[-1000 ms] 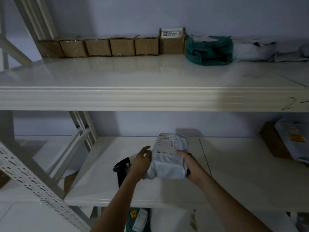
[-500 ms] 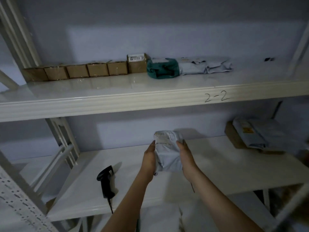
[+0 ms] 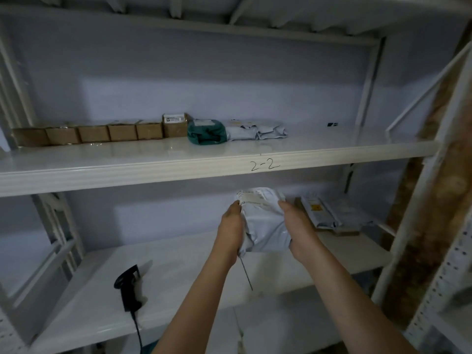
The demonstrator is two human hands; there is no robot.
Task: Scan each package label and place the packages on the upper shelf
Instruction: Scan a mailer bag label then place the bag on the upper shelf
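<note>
Both hands, left hand (image 3: 231, 226) and right hand (image 3: 297, 227), grip the grey poly mailer (image 3: 264, 221) by its sides, just under the upper shelf (image 3: 178, 169). I would lift clear of the lip, then set it beside the grey mailers (image 3: 256, 130).

upper shelf (image 3: 178, 169): boxes (image 3: 102, 132), mailers (image 3: 258, 130) | lower shelf (image 3: 178, 284): scanner (image 3: 127, 290), mailers (image 3: 329, 213)
</note>
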